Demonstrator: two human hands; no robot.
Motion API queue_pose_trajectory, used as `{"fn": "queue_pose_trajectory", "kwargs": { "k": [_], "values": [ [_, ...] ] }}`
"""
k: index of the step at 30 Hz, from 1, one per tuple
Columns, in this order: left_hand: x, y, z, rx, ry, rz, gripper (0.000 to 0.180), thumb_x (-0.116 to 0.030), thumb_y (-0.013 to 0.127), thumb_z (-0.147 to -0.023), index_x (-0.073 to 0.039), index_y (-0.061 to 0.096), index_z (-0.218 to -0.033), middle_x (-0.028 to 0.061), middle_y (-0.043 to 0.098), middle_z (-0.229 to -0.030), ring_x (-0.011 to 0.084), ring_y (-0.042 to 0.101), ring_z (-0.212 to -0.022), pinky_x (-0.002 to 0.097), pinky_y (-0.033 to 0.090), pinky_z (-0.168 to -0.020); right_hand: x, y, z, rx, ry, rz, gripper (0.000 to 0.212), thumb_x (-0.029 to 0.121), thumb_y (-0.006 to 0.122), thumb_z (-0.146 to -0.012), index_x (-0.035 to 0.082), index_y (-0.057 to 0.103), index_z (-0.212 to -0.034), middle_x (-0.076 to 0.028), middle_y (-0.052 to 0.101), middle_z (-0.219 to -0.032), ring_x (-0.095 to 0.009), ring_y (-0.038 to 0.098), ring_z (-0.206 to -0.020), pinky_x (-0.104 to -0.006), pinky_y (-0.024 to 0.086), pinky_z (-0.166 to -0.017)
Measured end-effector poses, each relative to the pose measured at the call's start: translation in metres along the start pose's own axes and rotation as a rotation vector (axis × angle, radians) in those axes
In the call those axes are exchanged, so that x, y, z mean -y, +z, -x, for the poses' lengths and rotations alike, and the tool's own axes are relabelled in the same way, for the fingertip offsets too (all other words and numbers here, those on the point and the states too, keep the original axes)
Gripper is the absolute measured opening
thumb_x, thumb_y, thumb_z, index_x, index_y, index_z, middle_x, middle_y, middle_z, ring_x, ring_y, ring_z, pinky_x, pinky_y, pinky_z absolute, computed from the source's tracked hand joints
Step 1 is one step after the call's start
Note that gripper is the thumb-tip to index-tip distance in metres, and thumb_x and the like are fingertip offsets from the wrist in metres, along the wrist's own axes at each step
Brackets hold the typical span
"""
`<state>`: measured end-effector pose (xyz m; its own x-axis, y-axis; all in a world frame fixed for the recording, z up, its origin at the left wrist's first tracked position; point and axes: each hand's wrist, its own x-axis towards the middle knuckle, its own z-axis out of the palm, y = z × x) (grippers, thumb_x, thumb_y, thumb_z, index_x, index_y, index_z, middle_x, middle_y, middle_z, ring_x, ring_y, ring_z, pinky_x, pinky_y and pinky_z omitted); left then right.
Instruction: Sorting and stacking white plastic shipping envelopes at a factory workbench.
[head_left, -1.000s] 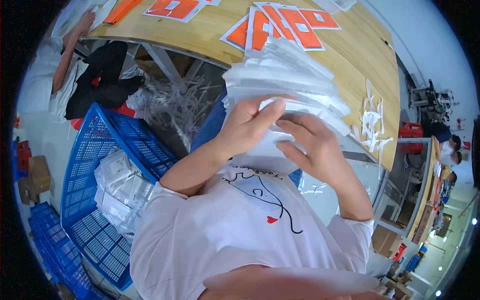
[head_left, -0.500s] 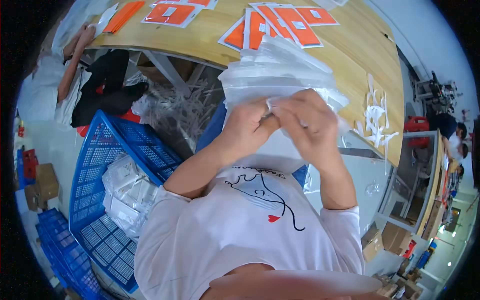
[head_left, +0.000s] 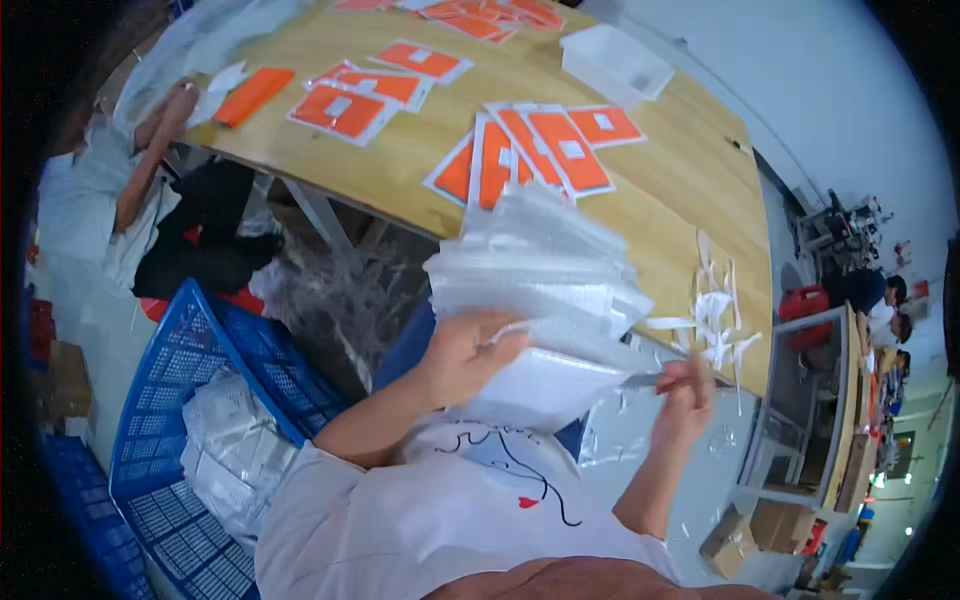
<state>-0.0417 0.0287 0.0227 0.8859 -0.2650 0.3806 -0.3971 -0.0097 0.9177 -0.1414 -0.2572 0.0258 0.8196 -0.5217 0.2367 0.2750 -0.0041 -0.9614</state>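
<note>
My left hand [head_left: 462, 358] is closed on the near edge of a white translucent plastic pouch [head_left: 545, 385], thumb on top, in front of my shirt. My right hand [head_left: 686, 402] is off to the right, its fingers pinched on a thin strip [head_left: 642, 379] that stretches from the pouch's right end. Whether the strip is still joined to the pouch is hard to make out. Just beyond, a fanned pile of similar pouches [head_left: 535, 245] overhangs the table edge.
Orange flat packs in clear sleeves [head_left: 570, 150] lie on the wooden table [head_left: 380, 185], near a white plastic bin [head_left: 615, 62]. Loose white strips [head_left: 712, 310] hang at its right edge. A blue basket [head_left: 150, 440] with packed pouches stands at left. Another person's hand [head_left: 180, 105] works far left.
My hands, together over the pouch before, have come apart. The right has swung right and down with a strip, while the left keeps hold of the pouch. The view has shifted.
</note>
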Motion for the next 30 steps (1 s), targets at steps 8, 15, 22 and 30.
{"fn": "queue_pose_trajectory", "kwargs": {
  "k": [8, 15, 22, 30],
  "values": [
    [-0.003, -0.016, -0.004, 0.151, 0.209, -0.26, 0.029, 0.0, 0.068, -0.073, -0.002, 0.067, -0.101, 0.008, 0.066, -0.095, 0.0229, 0.061, -0.078, 0.0304, 0.049, -0.073, -0.004, 0.048, -0.003, 0.465, 0.016, 0.241, 0.033, -0.01, 0.066, -0.069, 0.001, 0.067, -0.1, -0.01, 0.062, -0.103, -0.018, 0.054, -0.085, -0.0257, 0.043, -0.076],
    [0.007, -0.044, -0.016, 0.364, 0.141, -0.114, 0.031, 0.006, 0.06, -0.074, -0.003, 0.067, -0.103, 0.0081, 0.064, -0.1, 0.023, 0.059, -0.084, 0.0282, 0.047, -0.075, -0.014, 0.05, -0.026, 0.637, -0.006, 0.012, 0.029, -0.012, 0.062, -0.07, 0.0, 0.069, -0.096, -0.01, 0.063, -0.101, -0.019, 0.054, -0.086, -0.0265, 0.042, -0.078],
    [0.004, -0.053, -0.023, 0.519, 0.123, 0.038, 0.03, 0.008, 0.056, -0.074, -0.003, 0.066, -0.1, 0.0054, 0.063, -0.098, 0.0194, 0.057, -0.081, 0.0234, 0.045, -0.072, -0.026, 0.026, -0.028, 0.591, 0.188, -0.14, 0.022, -0.008, 0.061, -0.073, 0.0, 0.07, -0.091, -0.012, 0.063, -0.105, -0.018, 0.055, -0.09, -0.0269, 0.041, -0.08],
    [-0.008, -0.033, -0.004, 0.319, -0.184, 0.058, 0.022, 0.006, 0.061, -0.075, -0.002, 0.065, -0.094, 0.0055, 0.065, -0.096, 0.0161, 0.057, -0.076, 0.0226, 0.045, -0.069, 0.018, 0.055, 0.001, 0.453, 0.044, 0.242, 0.018, 0.001, 0.059, -0.083, -0.002, 0.065, -0.099, -0.01, 0.067, -0.089, -0.016, 0.056, -0.076, -0.0236, 0.044, -0.071]
  ]
}}
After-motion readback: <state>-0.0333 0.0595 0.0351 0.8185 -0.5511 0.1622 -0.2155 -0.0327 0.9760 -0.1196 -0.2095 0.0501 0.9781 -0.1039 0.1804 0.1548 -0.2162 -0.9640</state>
